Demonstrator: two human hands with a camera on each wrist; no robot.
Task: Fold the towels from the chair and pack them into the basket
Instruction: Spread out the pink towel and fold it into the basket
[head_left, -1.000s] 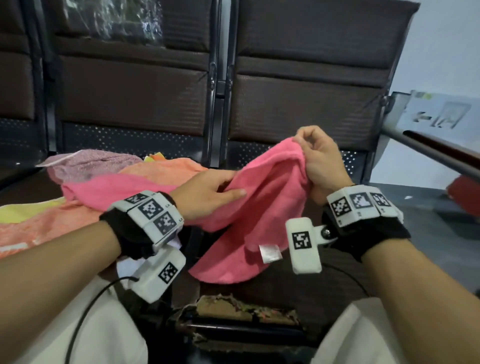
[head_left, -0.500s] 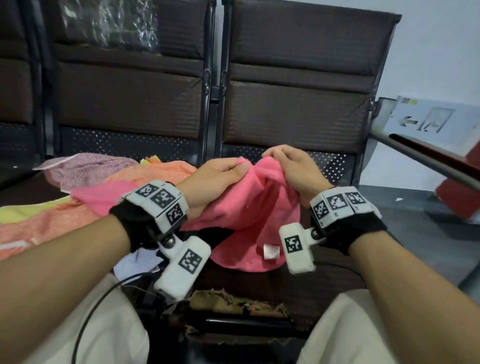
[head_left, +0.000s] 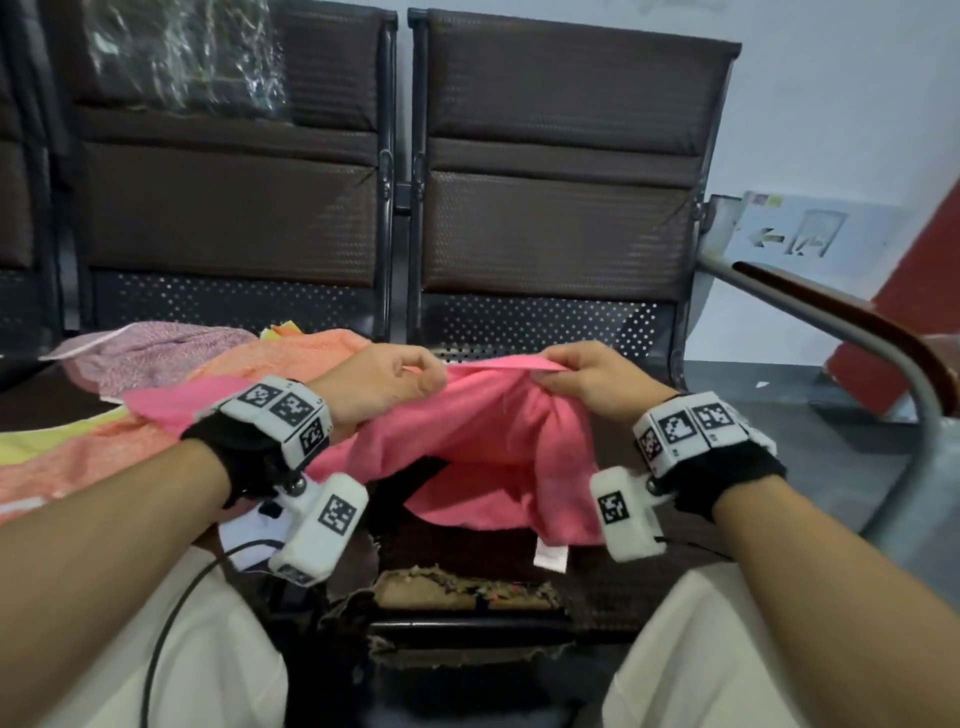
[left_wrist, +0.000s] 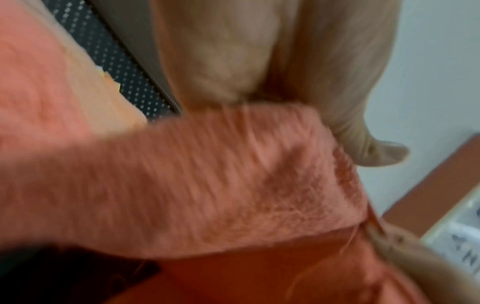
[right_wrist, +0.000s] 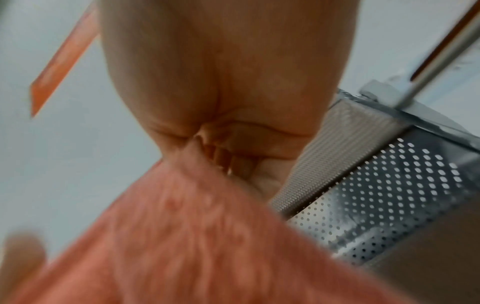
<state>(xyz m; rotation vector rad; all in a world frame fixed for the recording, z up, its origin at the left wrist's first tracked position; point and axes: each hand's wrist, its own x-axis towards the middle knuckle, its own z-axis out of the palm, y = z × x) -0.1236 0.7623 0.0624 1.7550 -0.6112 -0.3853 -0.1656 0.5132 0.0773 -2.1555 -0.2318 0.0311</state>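
A pink towel hangs over the dark chair seat in front of me, its white label dangling at the lower edge. My left hand grips its top edge on the left, and my right hand pinches the same edge on the right, pulling it taut between them. In the left wrist view the pink towel fills the frame below my fingers, blurred. The right wrist view shows my curled fingers pinching the pink towel. No basket is in view.
More towels lie heaped on the seat to the left: an orange one, a mauve one and a yellow one. Chair backs stand behind. A metal armrest curves along the right. The seat's front edge is torn.
Both hands came together at the towel's top, then spread apart along its edge. The towel now stretches between them, lower and flatter than before.
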